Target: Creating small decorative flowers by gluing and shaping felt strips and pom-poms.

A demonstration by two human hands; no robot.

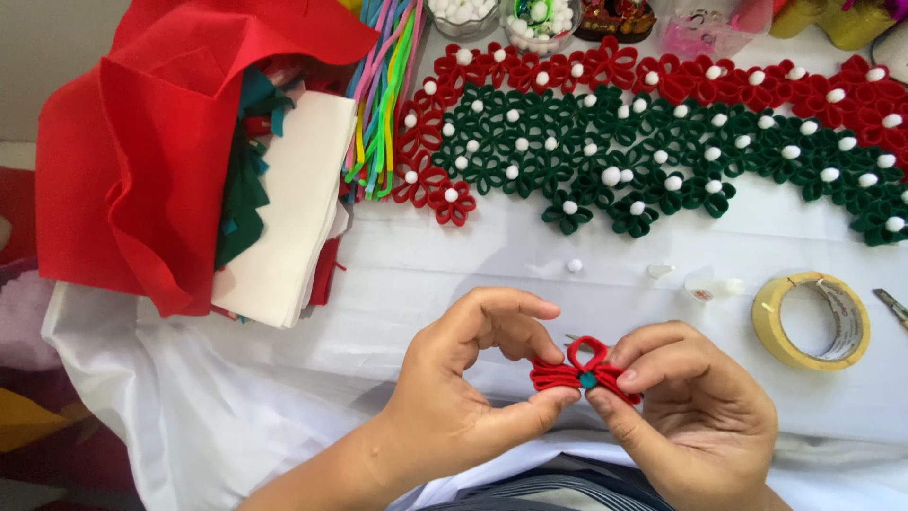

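A small red felt flower (584,371), light, soft and easily crushed, is held above the white-covered desk (492,255), pinched at its folded ends between thumb and fingers of the left hand (473,383) and right hand (695,407); its gathered centre looks best gripped.

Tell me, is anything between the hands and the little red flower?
No. Both the left hand and the right hand already pinch the red felt flower directly, above the white cloth. Nothing visible sits between them.
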